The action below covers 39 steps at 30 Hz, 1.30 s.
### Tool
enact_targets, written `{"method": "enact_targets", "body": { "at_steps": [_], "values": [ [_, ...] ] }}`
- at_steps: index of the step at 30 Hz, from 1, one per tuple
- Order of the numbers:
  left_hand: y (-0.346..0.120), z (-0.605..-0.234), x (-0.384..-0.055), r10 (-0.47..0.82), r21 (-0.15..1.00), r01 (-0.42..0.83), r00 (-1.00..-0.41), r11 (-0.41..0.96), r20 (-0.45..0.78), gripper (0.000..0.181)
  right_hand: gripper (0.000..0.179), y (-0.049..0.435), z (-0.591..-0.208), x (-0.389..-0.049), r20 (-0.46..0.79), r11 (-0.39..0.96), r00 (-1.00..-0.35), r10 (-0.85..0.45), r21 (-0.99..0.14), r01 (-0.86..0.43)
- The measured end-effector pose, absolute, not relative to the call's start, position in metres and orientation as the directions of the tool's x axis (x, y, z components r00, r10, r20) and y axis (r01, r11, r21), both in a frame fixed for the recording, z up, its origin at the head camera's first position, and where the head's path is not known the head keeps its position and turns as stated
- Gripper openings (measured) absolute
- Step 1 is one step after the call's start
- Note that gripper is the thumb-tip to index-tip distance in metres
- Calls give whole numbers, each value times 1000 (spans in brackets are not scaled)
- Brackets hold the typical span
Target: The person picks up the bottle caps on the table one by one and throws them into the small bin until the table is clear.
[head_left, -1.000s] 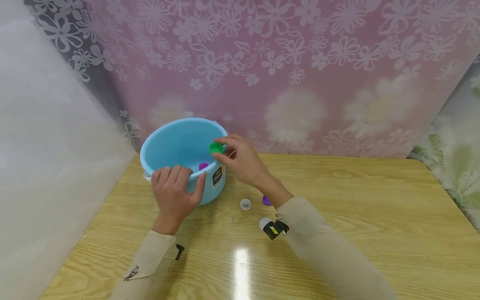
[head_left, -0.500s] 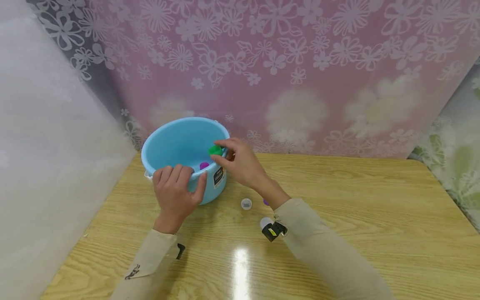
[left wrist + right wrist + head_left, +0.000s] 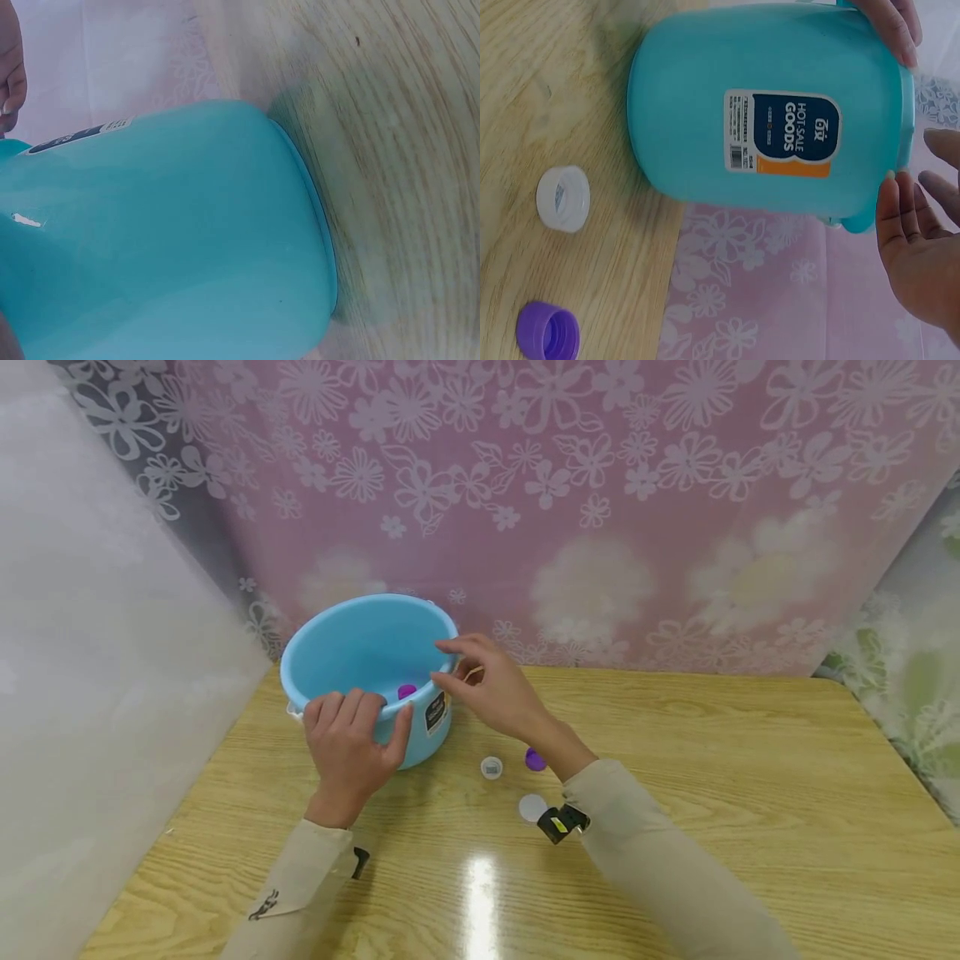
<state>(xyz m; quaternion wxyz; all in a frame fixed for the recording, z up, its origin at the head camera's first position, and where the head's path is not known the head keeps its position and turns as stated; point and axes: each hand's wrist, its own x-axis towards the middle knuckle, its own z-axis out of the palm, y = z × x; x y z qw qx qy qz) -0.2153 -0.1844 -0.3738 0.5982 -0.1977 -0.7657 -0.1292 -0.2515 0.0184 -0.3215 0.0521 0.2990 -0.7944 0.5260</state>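
Note:
My left hand (image 3: 348, 747) grips the near rim of a light blue bucket (image 3: 423, 743), thumb outside and fingers over the edge. At the bucket's right rim, my right hand (image 3: 495, 689) has thumb and index finger spread apart over the opening, with nothing between them. Its other fingers lie against the rim in the right wrist view. A magenta bottle cap (image 3: 407, 692) shows inside the bucket; the near wall hides part of the bottom. The left wrist view is mostly filled by the bucket's side (image 3: 172, 232).
Right of the bucket on the wooden table (image 3: 712, 777) lie a white bottle cap (image 3: 491, 767), a purple bottle cap (image 3: 536, 759) and a larger white round lid (image 3: 532, 808) beside the right wrist camera (image 3: 555, 827). A pink flowered curtain (image 3: 600, 527) hangs behind.
The green cap that my right hand pinched over the bucket has left its fingers and is out of sight. Those fingers have parted. My left hand stays on the rim.

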Motion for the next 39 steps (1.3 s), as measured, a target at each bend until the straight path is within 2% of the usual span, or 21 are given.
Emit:
{"method": "enact_targets", "body": {
  "at_steps": [8,23,32,39],
  "values": [
    [-183,-374,-215,123,-6,465,-221,885,967,39,39,45,-328,-254,362,312,-838,-409,-807,-501],
    [-186,-375,-213,109,12,466,-232,885,967,38,39,93,-376,-257,212,450,-882,-422,-795,-406],
    [-184,-377,-214,100,19,470,-227,882,969,39,46,116,-398,-251,58,563,-869,-492,-739,-368],
    [-181,-377,-216,101,18,477,-223,879,970,39,54,124,-412,-244,-100,648,-865,-493,-705,-288]
  ]
}}
